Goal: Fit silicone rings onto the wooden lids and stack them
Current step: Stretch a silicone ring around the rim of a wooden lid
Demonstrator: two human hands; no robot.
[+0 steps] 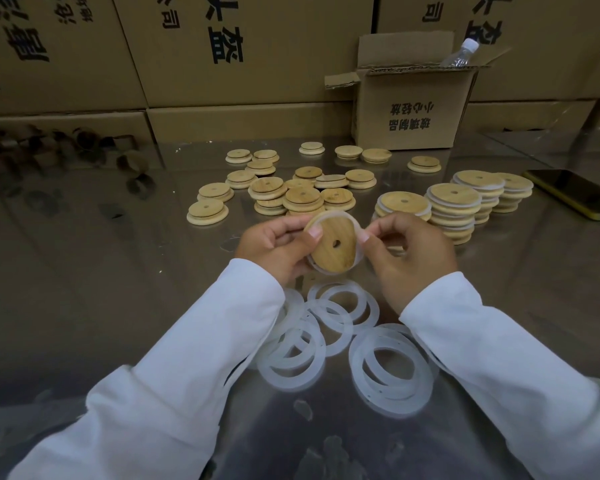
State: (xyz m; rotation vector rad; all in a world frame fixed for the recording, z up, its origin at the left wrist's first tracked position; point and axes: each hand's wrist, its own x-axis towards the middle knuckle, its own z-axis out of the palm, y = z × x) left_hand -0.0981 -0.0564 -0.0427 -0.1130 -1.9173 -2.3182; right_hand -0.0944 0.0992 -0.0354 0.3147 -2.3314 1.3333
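Dead centre of the view, the left hand (274, 251) has its fingers curled behind a wooden lid (333, 245) and its thumb pressed on the lid's face, holding it tilted towards the camera. The right hand (409, 258) is at the lid's three o'clock edge, thumb and forefinger pinching the silicone ring (360, 252). That ring shows as a pale band round the top and right of the lid, so by my reading it is partly seated and being worked into its groove. I can't tell whether the far side is on. At two o'clock from the hands stand the finished stacks (454, 209), several columns of lids with white rings showing between the layers. So a good share of the job looks done. At twelve o'clock lies a scatter of bare lids (284, 192), a couple of dozen at a guess, all waiting for rings. At six o'clock, between the sleeves, the loose rings (343, 306) overlap on the shiny table (84, 271), plenty in hand. A phone (575, 194) lies at three o'clock, beyond the stacks, and an open carton (416, 105) stands at one o'clock with a bottle (461, 53) poking out. I'd call it roughly halfway: this lid has to be finished and stacked, then the scatter cleared.
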